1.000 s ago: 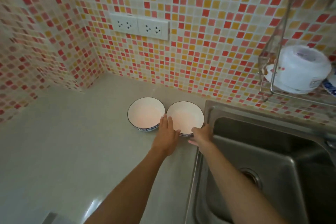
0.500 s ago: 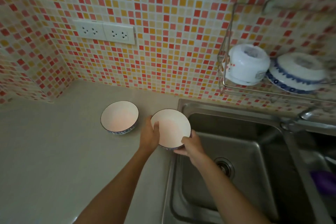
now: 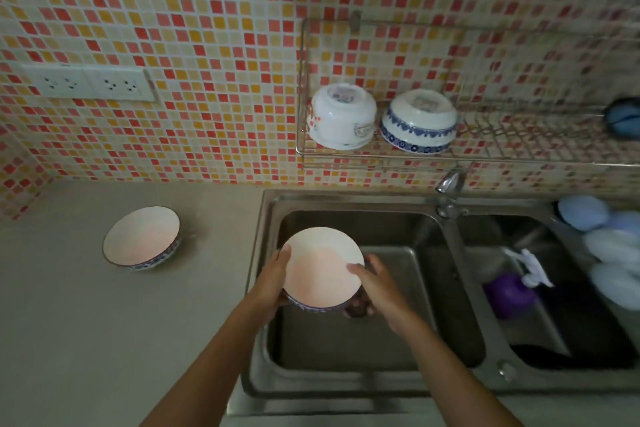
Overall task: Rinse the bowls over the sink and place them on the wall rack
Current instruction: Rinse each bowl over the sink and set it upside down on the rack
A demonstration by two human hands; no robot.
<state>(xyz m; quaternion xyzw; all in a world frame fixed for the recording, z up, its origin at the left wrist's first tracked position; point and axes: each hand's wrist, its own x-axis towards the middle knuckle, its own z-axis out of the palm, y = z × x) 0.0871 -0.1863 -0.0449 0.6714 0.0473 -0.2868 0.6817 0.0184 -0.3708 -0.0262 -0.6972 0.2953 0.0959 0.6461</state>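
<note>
A white bowl with a blue-patterned outside [image 3: 320, 269] hangs upright over the left basin of the steel sink [image 3: 346, 381]. My left hand [image 3: 273, 282] grips its left rim and my right hand [image 3: 377, 284] grips its right rim, thumb over the edge. A second bowl of the same kind [image 3: 142, 237] stands on the counter to the left. On the wire wall rack [image 3: 485, 156] two bowls lie upside down: a plain white one [image 3: 341, 118] and a blue-banded one [image 3: 419, 121].
The tap [image 3: 448, 184] stands behind the divider between the two basins. The right basin holds a purple object [image 3: 509, 293] and a white cloth; pale blue round things [image 3: 602, 236] lie at its right edge. A double wall socket [image 3: 88, 83] sits at the left.
Both hands lifted the right-hand bowl off the counter and carried it right, over the left basin. The view swung right, bringing the rack and second basin into sight.
</note>
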